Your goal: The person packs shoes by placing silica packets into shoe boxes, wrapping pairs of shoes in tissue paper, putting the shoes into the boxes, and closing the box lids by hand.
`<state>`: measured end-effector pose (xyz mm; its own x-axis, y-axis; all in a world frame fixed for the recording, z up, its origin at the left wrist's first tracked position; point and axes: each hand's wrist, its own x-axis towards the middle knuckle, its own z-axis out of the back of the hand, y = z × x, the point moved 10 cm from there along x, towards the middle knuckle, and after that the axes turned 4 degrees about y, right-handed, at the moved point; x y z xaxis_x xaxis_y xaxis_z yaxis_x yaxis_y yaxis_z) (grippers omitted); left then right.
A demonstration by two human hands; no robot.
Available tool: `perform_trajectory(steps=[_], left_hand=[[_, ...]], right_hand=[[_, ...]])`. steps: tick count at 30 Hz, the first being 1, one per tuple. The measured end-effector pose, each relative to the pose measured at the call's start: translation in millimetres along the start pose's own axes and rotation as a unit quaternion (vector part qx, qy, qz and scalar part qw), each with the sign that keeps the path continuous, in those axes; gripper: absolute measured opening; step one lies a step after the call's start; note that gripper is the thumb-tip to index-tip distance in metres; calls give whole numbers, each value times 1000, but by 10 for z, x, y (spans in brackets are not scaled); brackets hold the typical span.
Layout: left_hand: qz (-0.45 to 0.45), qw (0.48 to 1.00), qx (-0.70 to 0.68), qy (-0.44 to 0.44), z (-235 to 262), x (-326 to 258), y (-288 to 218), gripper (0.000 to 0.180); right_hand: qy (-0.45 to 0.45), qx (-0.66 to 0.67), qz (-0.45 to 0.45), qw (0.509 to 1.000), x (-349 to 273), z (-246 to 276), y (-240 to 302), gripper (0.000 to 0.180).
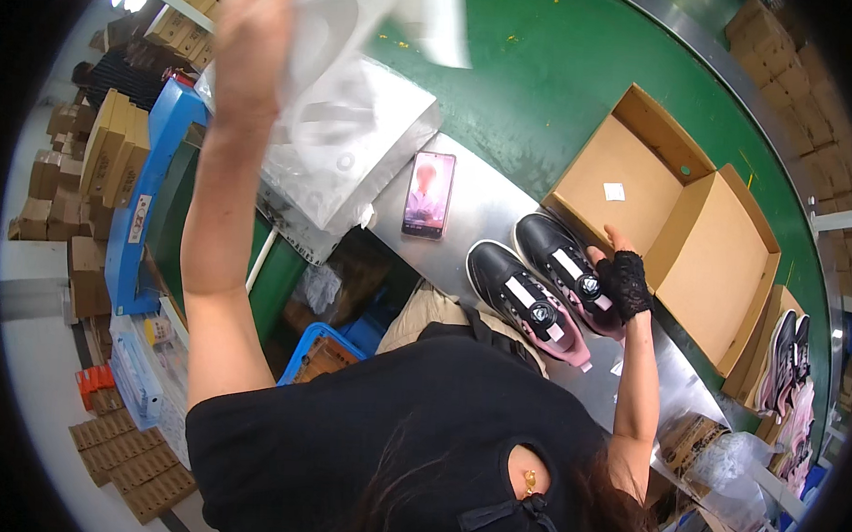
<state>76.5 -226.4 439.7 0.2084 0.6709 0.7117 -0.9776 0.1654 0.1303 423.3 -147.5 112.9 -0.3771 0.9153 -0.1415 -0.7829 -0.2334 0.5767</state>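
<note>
My left hand (255,44), smeared by motion, is raised at the top left and grips a white sheet of thin paper (345,24), which swings above a stack of white paper (327,150). My right hand (624,280), in a black lace fingerless glove, rests by the right one of two black and pink sneakers (547,244), its thumb and finger apart. The left sneaker (493,268) lies alongside; both have dial closures and white tags. Just beyond the right hand, a brown shoebox (593,173) stands with its lid opened out.
A phone (429,196) with a lit screen lies on the metal table strip (480,188). Green tabletop (518,63) stretches behind. More sneakers (781,358) stand at the far right. A blue crate (315,342) sits low, left of my body; cartons (116,152) are stacked at left.
</note>
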Motion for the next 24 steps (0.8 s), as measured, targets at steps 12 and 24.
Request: perform_trajectory(steps=[12,24], left_hand=[[-136,843,-517,-62,-691,904,-2562,50],[-220,878,-199,376,-2958,-653,-2436,22]], right_hand=[[-335,435,85,832,-291,1629,341,17],[-555,558,-176,591,-2121,1816,-3694,13]])
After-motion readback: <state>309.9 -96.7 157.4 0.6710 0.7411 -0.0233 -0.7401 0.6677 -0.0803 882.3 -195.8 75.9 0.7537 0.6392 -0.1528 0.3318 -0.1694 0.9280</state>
